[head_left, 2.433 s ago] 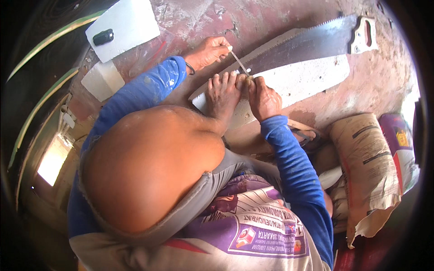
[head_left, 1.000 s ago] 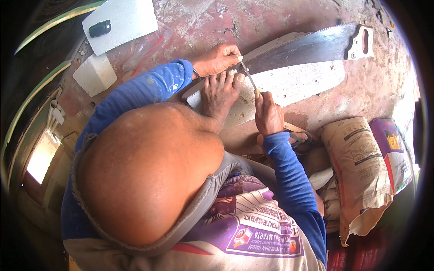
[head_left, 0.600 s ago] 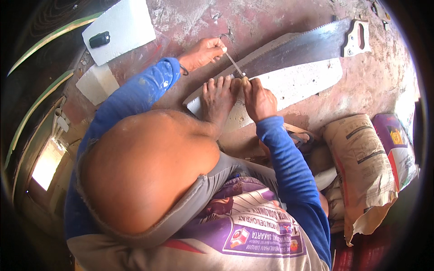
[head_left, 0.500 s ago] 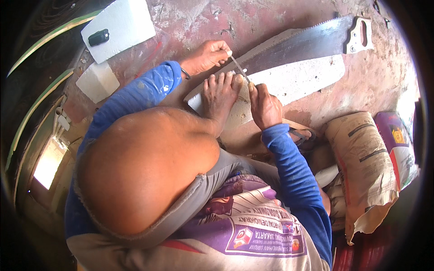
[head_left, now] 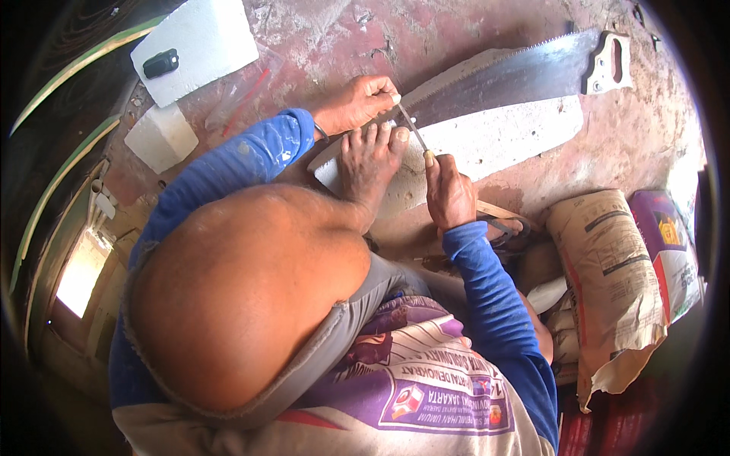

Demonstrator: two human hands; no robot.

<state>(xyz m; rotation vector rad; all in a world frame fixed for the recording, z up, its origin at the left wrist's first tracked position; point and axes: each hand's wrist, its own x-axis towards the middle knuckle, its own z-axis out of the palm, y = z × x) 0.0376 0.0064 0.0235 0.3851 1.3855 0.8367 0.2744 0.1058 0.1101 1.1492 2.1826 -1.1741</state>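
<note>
My left hand [head_left: 351, 105] pinches the far end of a slim grey metal file [head_left: 413, 128] between thumb and fingers. The near end is gripped by my right hand [head_left: 450, 193], its thumb lying along the file. Slanting between both hands, the file crosses the narrow end of a hand saw [head_left: 509, 76]; whether it touches the teeth is too small to tell. The saw lies flat on a pale slab [head_left: 506, 137], teeth on the far side, its light handle [head_left: 610, 64] at the far right. My bare foot [head_left: 372, 163] rests on the slab's left end, beside the file.
At the far left, a white block [head_left: 220, 49] carries a small black object [head_left: 161, 64], with a smaller white block [head_left: 161, 137] nearer. A torn brown paper sack [head_left: 604, 262] and a purple-and-white bag [head_left: 661, 228] stand at the right. The reddish floor [head_left: 319, 34] is stained.
Both hands have shifted slightly right and nearer to me, carrying the file along between them. The saw, slab and foot remain about where they were.
</note>
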